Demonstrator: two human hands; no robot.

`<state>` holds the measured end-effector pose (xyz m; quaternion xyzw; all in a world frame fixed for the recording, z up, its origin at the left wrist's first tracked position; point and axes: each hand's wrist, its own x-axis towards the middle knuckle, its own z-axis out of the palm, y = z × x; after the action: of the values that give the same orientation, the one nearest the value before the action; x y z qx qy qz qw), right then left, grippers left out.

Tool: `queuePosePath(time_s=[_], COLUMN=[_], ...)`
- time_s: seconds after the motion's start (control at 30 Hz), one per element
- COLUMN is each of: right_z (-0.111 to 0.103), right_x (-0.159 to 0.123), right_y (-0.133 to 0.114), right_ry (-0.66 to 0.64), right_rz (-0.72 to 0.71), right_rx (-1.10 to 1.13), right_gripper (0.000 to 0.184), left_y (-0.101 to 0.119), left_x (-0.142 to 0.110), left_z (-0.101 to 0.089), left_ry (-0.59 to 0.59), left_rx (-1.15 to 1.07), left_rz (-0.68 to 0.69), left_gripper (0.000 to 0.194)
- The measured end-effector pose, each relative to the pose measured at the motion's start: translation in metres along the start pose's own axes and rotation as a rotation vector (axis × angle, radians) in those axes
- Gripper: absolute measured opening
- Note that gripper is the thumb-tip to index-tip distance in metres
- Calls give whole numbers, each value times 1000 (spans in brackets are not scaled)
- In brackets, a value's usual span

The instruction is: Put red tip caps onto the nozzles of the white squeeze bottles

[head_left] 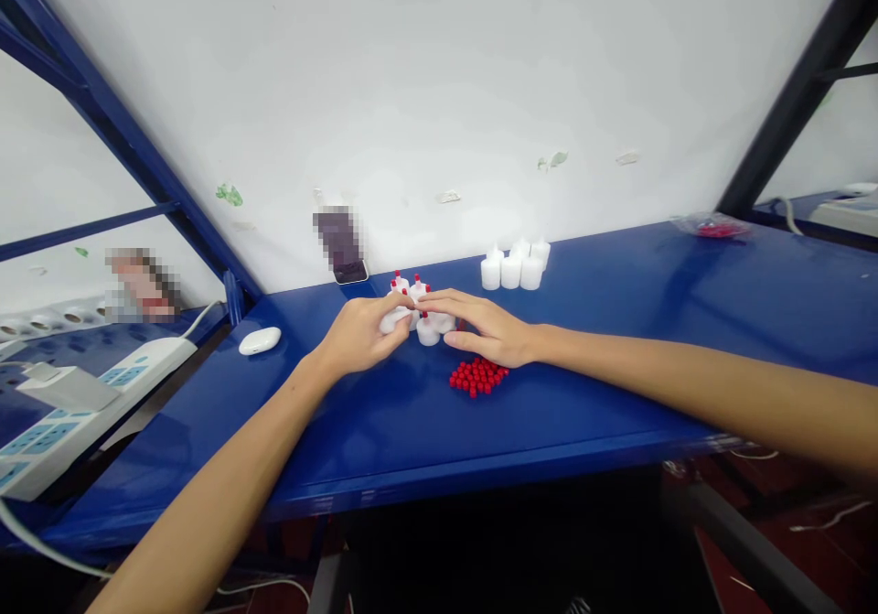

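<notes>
A cluster of small white plastic bottles [429, 330] with red caps stands on the blue table between my hands. My left hand [357, 332] is at the cluster's left side, its thumb and fingers curved around a white bottle [393, 318]. From the right, my right hand [490, 328] reaches over the cluster with fingers stretched out and thumb apart, its fingertips near the left hand's. Parts of the bottles are hidden behind the fingers. Just below my right hand lies a pile of loose red caps [478, 377].
Several white bottles without red caps [510, 272] stand grouped near the wall. A phone [343, 243] leans against the wall, and a white earbud case [260, 340] lies at left. Power strips [147, 364] are beyond the left edge. A clear bag with red contents [717, 228] lies far right.
</notes>
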<state>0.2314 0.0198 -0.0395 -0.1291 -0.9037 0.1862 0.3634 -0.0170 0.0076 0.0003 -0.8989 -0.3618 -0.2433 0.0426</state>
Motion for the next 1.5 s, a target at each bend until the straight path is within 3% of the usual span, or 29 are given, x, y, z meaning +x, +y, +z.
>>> queuePosePath(time_s=[0.2,0.37,0.57,0.83,0.97,1.07,1.17,1.33,1.5], right_z=[5,-6,-34,-31,-25,-22,-20,-17,-14], right_x=[1,4,6,6,8,14,26,45,49], right_y=[-2,-2,-2,-4,-4,-7,-9,-6,-6], right_ry=[79,138,-233,-310,-149,43,149,125,66], right_rz=[89,197,187,229,330,361,399,600,678], right_rx=[50,-67,-11,-6,74,260,462,630,650], right_gripper=[53,37,30,21,21,28,37,24,22], left_y=[1,3,3,1,0,0,1,-1,-5], left_x=[0,0,1,1,0,-1,-2,-3,-3], left_z=[0,-1,-1,0,2,2,2,3,4], left_ry=[-31,-30,-29,-11,12,51,94,124,112], left_rx=[19,25,28,18,15,-11,-31,-18,-11], left_rz=[-7,-6,-15,3,9,3,0,24,79], left_gripper=[26,25,25,23,22,28,36,27,18])
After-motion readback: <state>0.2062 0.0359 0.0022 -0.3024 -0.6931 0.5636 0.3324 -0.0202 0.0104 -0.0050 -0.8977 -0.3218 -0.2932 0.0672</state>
